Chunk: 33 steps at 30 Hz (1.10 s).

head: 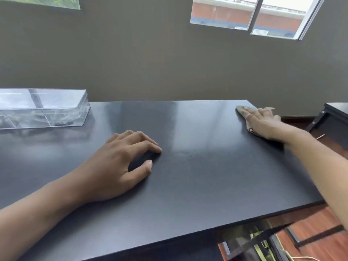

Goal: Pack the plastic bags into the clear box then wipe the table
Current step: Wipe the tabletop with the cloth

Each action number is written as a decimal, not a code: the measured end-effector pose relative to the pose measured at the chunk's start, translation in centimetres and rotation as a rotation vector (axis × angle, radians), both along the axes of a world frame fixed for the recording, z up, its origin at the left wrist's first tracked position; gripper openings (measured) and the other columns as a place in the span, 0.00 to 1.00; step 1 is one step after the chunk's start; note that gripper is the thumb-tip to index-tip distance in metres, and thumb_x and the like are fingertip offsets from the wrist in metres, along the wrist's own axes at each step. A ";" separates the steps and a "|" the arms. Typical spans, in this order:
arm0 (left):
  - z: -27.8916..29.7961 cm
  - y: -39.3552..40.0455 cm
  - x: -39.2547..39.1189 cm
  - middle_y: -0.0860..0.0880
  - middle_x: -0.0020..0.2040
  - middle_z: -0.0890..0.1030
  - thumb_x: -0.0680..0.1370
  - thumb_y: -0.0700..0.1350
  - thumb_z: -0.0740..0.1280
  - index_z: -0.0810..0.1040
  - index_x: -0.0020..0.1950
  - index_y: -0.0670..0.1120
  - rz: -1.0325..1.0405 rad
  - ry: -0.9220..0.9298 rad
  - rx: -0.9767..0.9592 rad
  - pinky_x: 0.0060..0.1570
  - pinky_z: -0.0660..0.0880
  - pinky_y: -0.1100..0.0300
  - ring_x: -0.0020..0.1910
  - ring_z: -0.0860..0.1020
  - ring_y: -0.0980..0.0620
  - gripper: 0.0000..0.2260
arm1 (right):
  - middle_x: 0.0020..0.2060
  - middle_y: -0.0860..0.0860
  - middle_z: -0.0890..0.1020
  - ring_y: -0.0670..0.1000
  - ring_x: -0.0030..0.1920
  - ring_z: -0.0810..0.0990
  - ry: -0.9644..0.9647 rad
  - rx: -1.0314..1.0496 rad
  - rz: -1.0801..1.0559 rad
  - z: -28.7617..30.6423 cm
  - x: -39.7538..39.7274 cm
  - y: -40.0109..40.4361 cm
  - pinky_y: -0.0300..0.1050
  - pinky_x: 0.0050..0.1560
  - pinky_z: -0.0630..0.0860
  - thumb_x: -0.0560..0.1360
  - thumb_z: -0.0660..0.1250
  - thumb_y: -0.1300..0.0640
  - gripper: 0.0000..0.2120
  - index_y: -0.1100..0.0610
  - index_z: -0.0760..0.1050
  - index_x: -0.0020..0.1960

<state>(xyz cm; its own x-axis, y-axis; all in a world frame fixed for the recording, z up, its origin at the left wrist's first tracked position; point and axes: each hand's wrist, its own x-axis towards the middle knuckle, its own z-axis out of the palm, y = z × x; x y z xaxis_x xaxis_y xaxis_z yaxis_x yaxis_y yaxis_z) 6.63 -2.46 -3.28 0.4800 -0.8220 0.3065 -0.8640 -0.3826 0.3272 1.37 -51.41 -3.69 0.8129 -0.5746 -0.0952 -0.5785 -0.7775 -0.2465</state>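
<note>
A grey-brown wall is being lit by daylight from a white-framed window, through which a brick building is being seen. Reddish wooden flooring is being shown beside dark furniture.

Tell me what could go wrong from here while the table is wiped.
1. The right hand presses the cloth at the table's far right corner; a further stroke might push the cloth over the edge.
2. The clear box stands on the far left; a wide sweep could knock it.
3. The left hand rests on the top and may leave that patch unwiped.
</note>
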 end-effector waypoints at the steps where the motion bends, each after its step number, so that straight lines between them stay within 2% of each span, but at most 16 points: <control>1: 0.1 -0.2 0.2 0.67 0.62 0.74 0.80 0.57 0.60 0.76 0.64 0.63 0.001 0.003 -0.001 0.68 0.63 0.59 0.67 0.71 0.59 0.14 | 0.83 0.39 0.48 0.59 0.82 0.43 0.018 -0.008 0.012 0.7 1.6 1.1 0.77 0.73 0.46 0.71 0.38 0.28 0.27 0.14 0.42 0.69; 5: 0.2 -0.3 0.6 0.66 0.60 0.74 0.80 0.54 0.61 0.77 0.62 0.63 0.006 0.029 -0.020 0.67 0.65 0.57 0.65 0.72 0.57 0.13 | 0.84 0.45 0.43 0.62 0.83 0.40 0.069 -0.034 -0.100 2.2 6.3 6.3 0.70 0.78 0.40 0.70 0.36 0.23 0.36 0.26 0.41 0.78; 8: 0.2 -0.2 0.7 0.66 0.60 0.75 0.79 0.54 0.61 0.78 0.62 0.63 0.009 0.033 -0.023 0.67 0.65 0.57 0.65 0.73 0.57 0.13 | 0.84 0.47 0.42 0.61 0.82 0.36 0.051 -0.002 -0.032 2.4 8.4 11.1 0.70 0.77 0.37 0.68 0.36 0.22 0.43 0.33 0.41 0.81; 11: 0.2 -0.1 0.6 0.65 0.60 0.75 0.79 0.54 0.61 0.78 0.62 0.62 0.018 0.048 -0.035 0.67 0.66 0.55 0.65 0.73 0.57 0.13 | 0.84 0.48 0.41 0.60 0.82 0.34 0.055 -0.015 0.128 2.0 8.3 15.5 0.69 0.77 0.34 0.76 0.40 0.29 0.34 0.32 0.41 0.81; 14: 0.3 0.1 0.4 0.65 0.59 0.75 0.79 0.55 0.60 0.79 0.61 0.62 0.018 0.041 -0.043 0.66 0.68 0.53 0.64 0.73 0.57 0.13 | 0.84 0.48 0.42 0.57 0.82 0.34 0.044 -0.056 0.287 1.6 5.9 18.8 0.70 0.76 0.34 0.77 0.41 0.32 0.30 0.28 0.42 0.79; 18: 0.1 0.7 0.1 0.66 0.59 0.75 0.79 0.56 0.59 0.78 0.61 0.62 0.026 0.032 -0.053 0.65 0.69 0.52 0.63 0.73 0.58 0.14 | 0.84 0.43 0.42 0.53 0.83 0.36 0.017 -0.072 0.470 1.1 -0.3 21.4 0.68 0.78 0.38 0.80 0.39 0.34 0.25 0.23 0.41 0.76; 21: -0.2 1.5 0.0 0.66 0.60 0.75 0.79 0.56 0.60 0.78 0.62 0.62 0.024 0.037 -0.058 0.66 0.67 0.54 0.65 0.73 0.58 0.13 | 0.82 0.34 0.43 0.46 0.83 0.38 -0.014 -0.121 0.551 0.7 -5.8 20.7 0.61 0.81 0.41 0.78 0.39 0.33 0.26 0.22 0.40 0.76; 23: -0.3 1.8 0.2 0.66 0.60 0.76 0.79 0.55 0.61 0.78 0.61 0.62 0.020 0.048 -0.059 0.67 0.67 0.55 0.65 0.72 0.58 0.13 | 0.81 0.30 0.45 0.42 0.82 0.40 -0.017 -0.130 0.507 1.1 -7.8 19.0 0.57 0.82 0.43 0.77 0.40 0.32 0.27 0.23 0.43 0.77; 26: -0.4 1.6 0.6 0.65 0.58 0.76 0.79 0.54 0.62 0.79 0.60 0.62 0.023 0.047 -0.063 0.66 0.67 0.56 0.64 0.73 0.57 0.12 | 0.80 0.30 0.48 0.40 0.82 0.44 -0.008 -0.108 0.373 1.7 -8.0 16.3 0.52 0.81 0.45 0.79 0.43 0.33 0.27 0.25 0.48 0.78; 29: -0.4 1.1 1.0 0.64 0.56 0.76 0.78 0.54 0.61 0.79 0.59 0.62 0.039 0.034 -0.071 0.64 0.66 0.57 0.61 0.74 0.57 0.12 | 0.82 0.36 0.52 0.47 0.83 0.48 -0.005 -0.116 0.213 2.0 -5.0 13.0 0.59 0.80 0.49 0.78 0.41 0.31 0.27 0.25 0.49 0.77; 33: -0.2 0.6 1.9 0.62 0.54 0.76 0.78 0.54 0.61 0.80 0.57 0.59 0.104 -0.004 -0.088 0.64 0.65 0.55 0.57 0.73 0.60 0.12 | 0.84 0.43 0.49 0.56 0.83 0.43 0.044 -0.049 0.091 2.3 -0.1 12.4 0.65 0.79 0.42 0.72 0.40 0.27 0.32 0.25 0.46 0.77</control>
<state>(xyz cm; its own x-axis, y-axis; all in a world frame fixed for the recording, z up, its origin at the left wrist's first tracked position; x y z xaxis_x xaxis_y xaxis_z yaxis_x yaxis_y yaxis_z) 8.50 -1.86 -3.47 0.5596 -0.7378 0.3774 -0.8228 -0.4400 0.3598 1.26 -38.97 -1.35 0.8574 -0.5038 -0.1051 -0.5146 -0.8378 -0.1825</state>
